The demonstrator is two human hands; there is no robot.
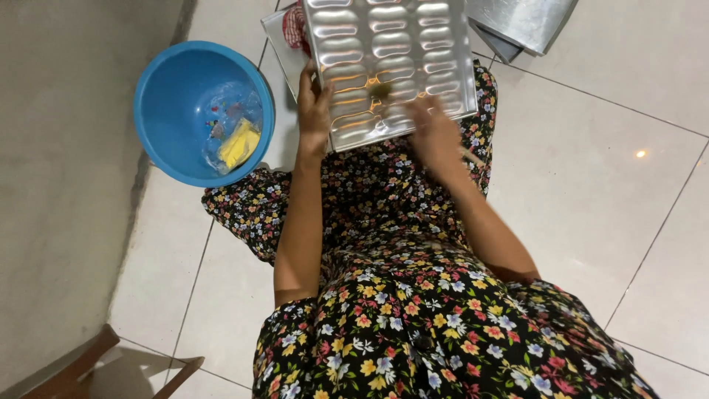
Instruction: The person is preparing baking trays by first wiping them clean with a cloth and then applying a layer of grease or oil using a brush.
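A shiny metal baking tray [391, 59] with rows of oblong moulds rests on my lap, over a dark floral dress. My left hand [314, 103] grips the tray's near left edge. My right hand [436, 137] is blurred at the tray's near right part and holds a thin wooden-handled brush [382, 90], whose tip touches one mould. The handle end sticks out past my wrist.
A blue plastic bowl [166, 81] with a yellow lump and a clear bag inside sits on the tiled floor to my left. More metal trays [524, 22] lie beyond my knees. A wooden piece [81, 366] shows at the bottom left, beside a grey concrete strip.
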